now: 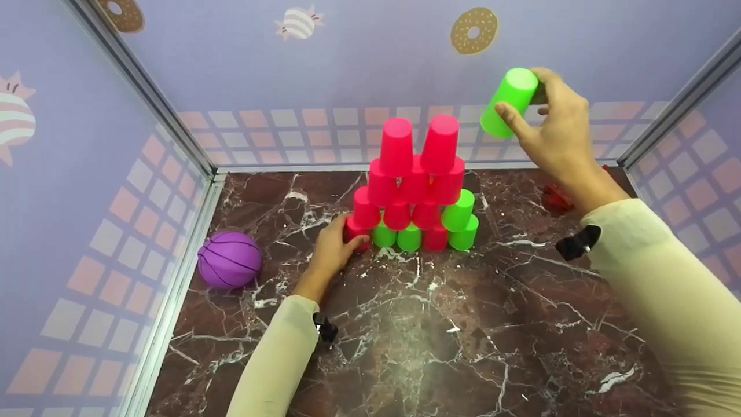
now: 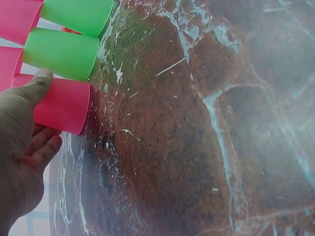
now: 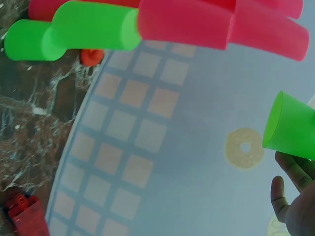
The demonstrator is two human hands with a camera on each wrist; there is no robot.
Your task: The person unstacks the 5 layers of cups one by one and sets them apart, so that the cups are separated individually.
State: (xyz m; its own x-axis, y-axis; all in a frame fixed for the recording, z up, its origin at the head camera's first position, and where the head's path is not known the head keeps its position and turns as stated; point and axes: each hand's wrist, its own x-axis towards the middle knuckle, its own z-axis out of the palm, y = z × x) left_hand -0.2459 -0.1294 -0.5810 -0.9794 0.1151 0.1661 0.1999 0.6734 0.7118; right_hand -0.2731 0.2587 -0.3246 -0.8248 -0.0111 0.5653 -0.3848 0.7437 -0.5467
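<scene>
My right hand (image 1: pixel 560 130) grips a green cup (image 1: pixel 509 104), thumb on its near side, upside down and slightly tilted. It is in the air to the right of the top of a cup pyramid. Two pink-red cups (image 1: pixel 397 147) stand side by side on the top tier. Below them are three red cups (image 1: pixel 415 182), then wider tiers of mixed red and green cups, all upside down. Low at the pyramid's left end, my left hand (image 1: pixel 331 249) holds the bottom corner red cup (image 2: pixel 64 105) between thumb and fingers, next to a green cup (image 2: pixel 61 54).
A purple ball (image 1: pixel 230 260) lies on the dark marbled surface (image 1: pixel 405 330) near the left wall. Behind my right forearm is a red object (image 1: pixel 557 198), partly hidden. Patterned walls (image 1: pixel 370 63) enclose the left, back and right sides.
</scene>
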